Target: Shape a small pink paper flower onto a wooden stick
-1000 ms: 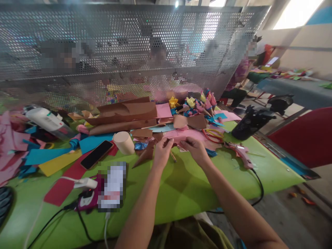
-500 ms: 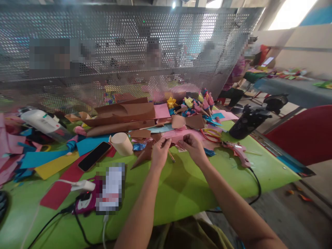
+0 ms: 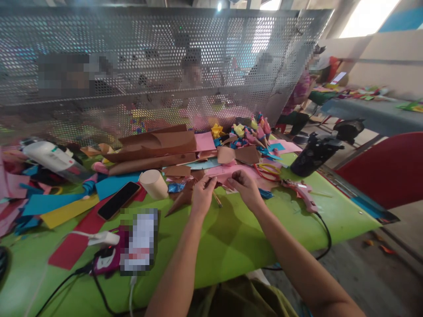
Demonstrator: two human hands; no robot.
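Observation:
My left hand (image 3: 202, 193) and my right hand (image 3: 245, 186) are pinched shut on a small piece of pink paper (image 3: 223, 178), one at each end, above the table. Its exact outline blends with the pink sheets (image 3: 246, 171) behind it. Beneath my left hand lie a pencil (image 3: 217, 198) and a pointed brown paper piece (image 3: 181, 199). Right of my right hand, a bit of blue wrap (image 3: 265, 193) rests on the table. Further right is a pink glue gun (image 3: 307, 196), with red- and yellow-handled tools (image 3: 267, 171) just behind it.
A perforated metal screen (image 3: 158, 57) stands along the back of the green table (image 3: 238, 246). Brown paper sheets (image 3: 155, 145), paper flowers (image 3: 251, 131), a cardboard roll (image 3: 154, 185), two phones, a power strip (image 3: 107, 259), a white bottle (image 3: 53, 157) and a black tumbler (image 3: 312, 154) surround the hands.
The whole view has shifted very slightly. Both hands keep their pinch on the pink paper in nearly the same place.

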